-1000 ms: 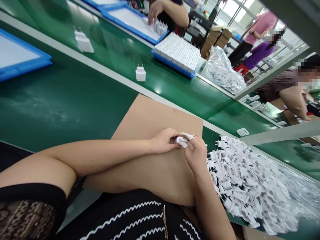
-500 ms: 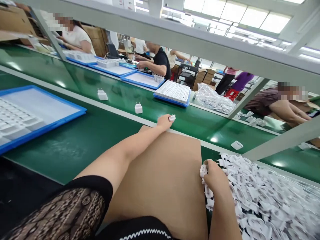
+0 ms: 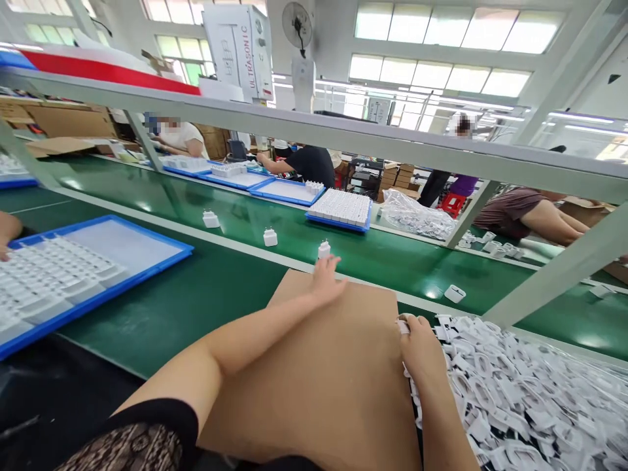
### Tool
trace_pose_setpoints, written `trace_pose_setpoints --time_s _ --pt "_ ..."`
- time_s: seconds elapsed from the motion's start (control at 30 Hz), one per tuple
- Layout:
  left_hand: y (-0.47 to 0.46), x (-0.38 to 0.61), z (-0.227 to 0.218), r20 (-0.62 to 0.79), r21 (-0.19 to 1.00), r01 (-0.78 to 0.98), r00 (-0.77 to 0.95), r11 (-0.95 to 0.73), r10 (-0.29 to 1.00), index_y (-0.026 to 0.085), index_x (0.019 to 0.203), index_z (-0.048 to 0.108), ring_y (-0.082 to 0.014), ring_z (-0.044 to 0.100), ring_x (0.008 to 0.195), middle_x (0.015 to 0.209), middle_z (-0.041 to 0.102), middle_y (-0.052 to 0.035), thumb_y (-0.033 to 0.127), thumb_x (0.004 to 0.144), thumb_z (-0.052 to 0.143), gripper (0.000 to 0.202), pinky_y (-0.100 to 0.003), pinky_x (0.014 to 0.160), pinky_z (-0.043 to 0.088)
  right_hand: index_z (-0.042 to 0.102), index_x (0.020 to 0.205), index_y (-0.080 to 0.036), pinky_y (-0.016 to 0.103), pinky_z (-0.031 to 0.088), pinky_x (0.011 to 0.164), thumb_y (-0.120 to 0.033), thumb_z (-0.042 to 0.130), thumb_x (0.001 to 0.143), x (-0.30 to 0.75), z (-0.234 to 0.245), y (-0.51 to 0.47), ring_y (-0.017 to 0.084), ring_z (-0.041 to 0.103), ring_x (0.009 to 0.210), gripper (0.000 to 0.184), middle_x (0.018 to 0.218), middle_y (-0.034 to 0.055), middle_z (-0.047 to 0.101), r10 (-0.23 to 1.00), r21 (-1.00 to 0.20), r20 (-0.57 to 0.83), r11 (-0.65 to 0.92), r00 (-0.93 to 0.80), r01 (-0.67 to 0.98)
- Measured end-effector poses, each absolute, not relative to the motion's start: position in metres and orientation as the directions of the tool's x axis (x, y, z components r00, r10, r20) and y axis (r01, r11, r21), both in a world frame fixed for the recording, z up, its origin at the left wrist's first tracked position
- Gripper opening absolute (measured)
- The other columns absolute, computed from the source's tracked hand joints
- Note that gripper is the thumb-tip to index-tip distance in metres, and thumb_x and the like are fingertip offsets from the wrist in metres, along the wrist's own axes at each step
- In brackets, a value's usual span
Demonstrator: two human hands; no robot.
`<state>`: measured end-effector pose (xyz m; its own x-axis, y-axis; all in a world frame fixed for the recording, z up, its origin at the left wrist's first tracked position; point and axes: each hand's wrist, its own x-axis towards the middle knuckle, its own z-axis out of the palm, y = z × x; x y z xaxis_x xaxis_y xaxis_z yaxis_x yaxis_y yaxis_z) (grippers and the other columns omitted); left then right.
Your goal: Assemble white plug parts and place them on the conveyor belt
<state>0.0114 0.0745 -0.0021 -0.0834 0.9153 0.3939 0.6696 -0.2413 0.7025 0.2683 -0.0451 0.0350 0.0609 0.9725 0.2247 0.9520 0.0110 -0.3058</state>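
Note:
My left hand (image 3: 328, 281) is open with its fingers spread, just in front of a white charger plug (image 3: 324, 249) that stands on the green conveyor belt (image 3: 235, 226) with its pins up. Farther left on the belt stand two similar plugs, one nearer (image 3: 270, 237) and one farther (image 3: 210, 219). At the right edge of a brown cardboard sheet (image 3: 338, 360), my right hand (image 3: 420, 343) is closed on a small white plastic part (image 3: 403, 324), partly hidden by the fingers. Beside it lies a heap of white plastic parts (image 3: 515, 386).
A blue tray (image 3: 161, 261) with rows of white plugs lies at left, another person's hand (image 3: 7, 232) at its edge. A white piece (image 3: 455, 294) rests on the belt at right. Metal shelf posts (image 3: 554, 275) stand above. Co-workers sit across the belt by more blue trays.
My left hand has let go of the charger plug, which now stands on the belt, and has drawn back slightly. My right hand stays by the heap. The view has tilted up.

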Motion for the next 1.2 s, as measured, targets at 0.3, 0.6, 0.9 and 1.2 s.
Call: trace_pose_setpoints --time_s 0.3,0.6,0.9,1.2 --pt "-0.035 0.037 -0.037 0.366 0.696 0.522 0.332 -0.492 0.869 0.02 0.128 0.065 -0.035 0.057 0.127 0.132 0.065 -0.0158 0.037 0.083 0.074 0.049 -0.053 0.113 0.045 0.068 0.114 -0.02 0.037 0.056 0.083 -0.017 0.055 0.083 0.226 0.005 -0.027 0.025 0.072 0.089 0.033 0.1 0.0099 0.071 0.972 -0.742 0.198 0.231 -0.123 0.63" --pt "-0.031 0.032 -0.037 0.297 0.867 0.33 0.258 -0.373 0.919 0.018 0.087 0.073 -0.0251 0.064 0.099 0.096 0.072 -0.0088 0.034 0.081 0.074 0.017 -0.042 0.1 0.049 0.055 0.124 -0.019 0.029 0.056 0.07 -0.009 0.06 0.082 0.197 -0.006 -0.041 0.016 0.065 0.062 0.044 0.072 -0.0019 0.066 0.997 -0.894 -0.02 0.017 -0.08 0.448" --pt "-0.037 0.028 -0.033 0.213 0.944 0.202 0.234 -0.262 0.949 0.017 0.095 0.071 -0.0233 0.066 0.091 0.095 0.075 -0.0084 0.069 0.08 0.065 0.055 -0.035 0.087 0.05 0.056 0.103 -0.022 0.019 0.049 0.05 -0.016 0.061 0.082 0.197 0.0 -0.042 0.011 0.06 0.05 0.023 0.058 -0.0066 0.06 0.994 -0.985 -0.072 -0.059 -0.079 0.16" --pt "-0.039 0.03 -0.031 0.122 0.991 0.027 0.186 -0.129 0.975 0.019 0.096 0.068 -0.0237 0.066 0.095 0.096 0.073 -0.0071 0.076 0.077 0.067 0.06 -0.034 0.09 0.049 0.063 0.107 -0.02 0.026 0.059 0.075 -0.027 0.081 0.073 0.202 0.007 -0.047 0.014 0.072 0.077 0.039 0.089 0.0015 0.075 0.987 -0.995 -0.065 -0.074 -0.15 -0.061"
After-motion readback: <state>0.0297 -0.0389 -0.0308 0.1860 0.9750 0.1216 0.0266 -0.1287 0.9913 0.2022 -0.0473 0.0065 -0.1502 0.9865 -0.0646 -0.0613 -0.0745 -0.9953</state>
